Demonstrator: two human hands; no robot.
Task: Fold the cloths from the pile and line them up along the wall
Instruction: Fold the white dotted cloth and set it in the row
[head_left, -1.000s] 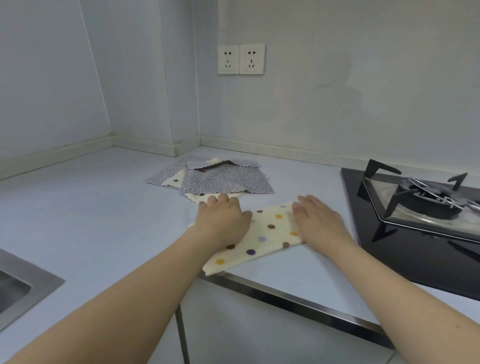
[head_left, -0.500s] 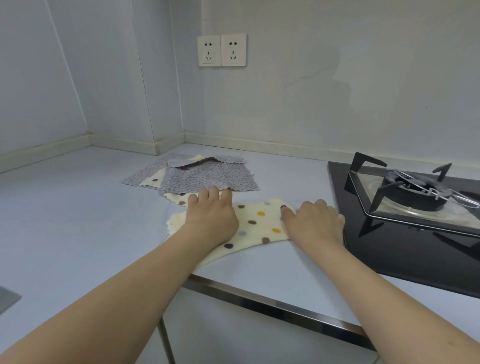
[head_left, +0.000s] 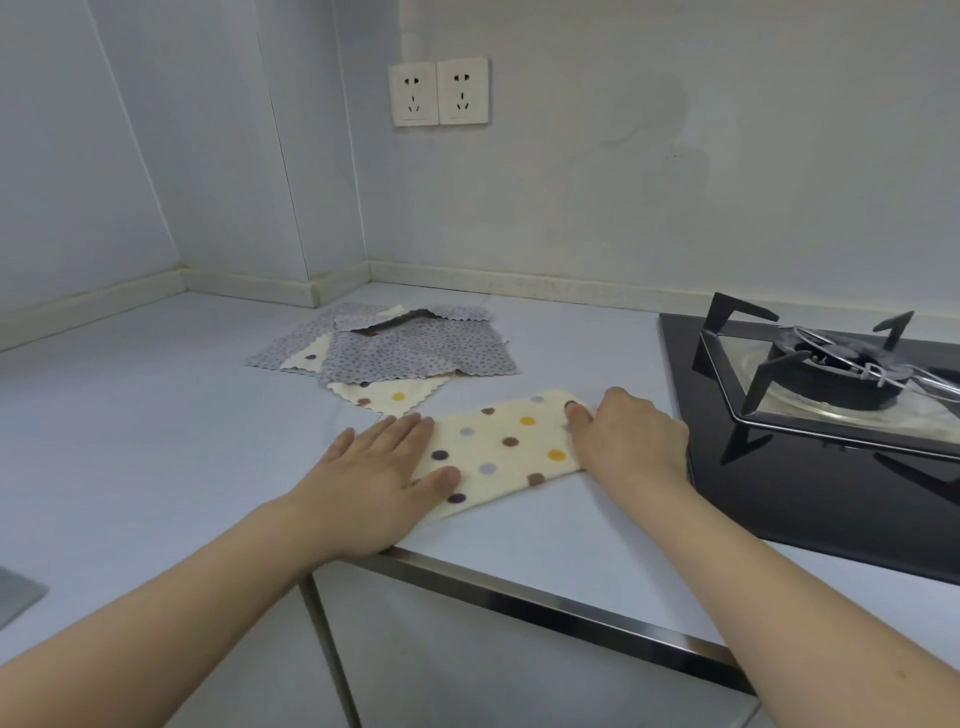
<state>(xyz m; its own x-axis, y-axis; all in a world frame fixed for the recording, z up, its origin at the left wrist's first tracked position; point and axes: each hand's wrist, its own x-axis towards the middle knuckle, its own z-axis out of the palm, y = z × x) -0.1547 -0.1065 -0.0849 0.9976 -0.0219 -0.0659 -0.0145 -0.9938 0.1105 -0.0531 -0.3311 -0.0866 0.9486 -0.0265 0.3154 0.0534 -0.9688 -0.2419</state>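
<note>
Cream dotted cloth (head_left: 498, 452) is lying folded near the bench (head_left: 156, 441) front edge. Left hand (head_left: 374, 483) is flat on its left end, fingers straight, probably pinning it. Right hand (head_left: 631, 441) has fingers curled on the right end; looks like a pinch for the next fold. Pile (head_left: 395, 353) sits just behind, toward the corner. Stove (head_left: 810, 431) crowds the right side, but there's open room along the wall.

Plenty of bare countertop (head_left: 156, 415) left of the cloth pile (head_left: 395, 348); on the right the gas stove (head_left: 831, 415) boxes things in, raised pan supports (head_left: 810, 358) included.
</note>
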